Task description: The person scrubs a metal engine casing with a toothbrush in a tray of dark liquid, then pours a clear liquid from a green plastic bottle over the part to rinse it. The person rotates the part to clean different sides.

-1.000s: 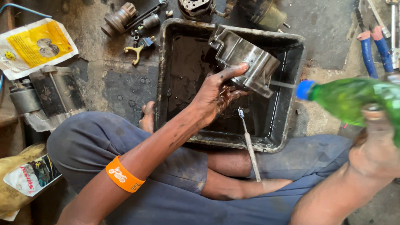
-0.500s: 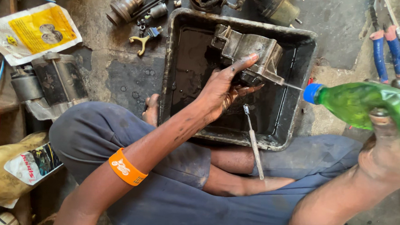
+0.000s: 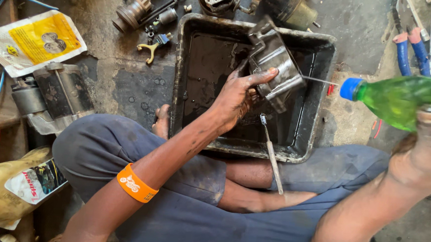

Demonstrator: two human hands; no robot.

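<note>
The left hand (image 3: 236, 95) grips a grey metal housing (image 3: 276, 70) tilted over the black wash tray (image 3: 324, 99), fingers wrapped on its near side. The right hand (image 3: 420, 156) is clenched round a green squeeze bottle (image 3: 398, 98) whose blue cap (image 3: 350, 88) points left, sending a thin jet at the housing. A screwdriver (image 3: 271, 156) leans over the tray's near rim, with loose parts (image 3: 152, 14) on the floor beyond.
</note>
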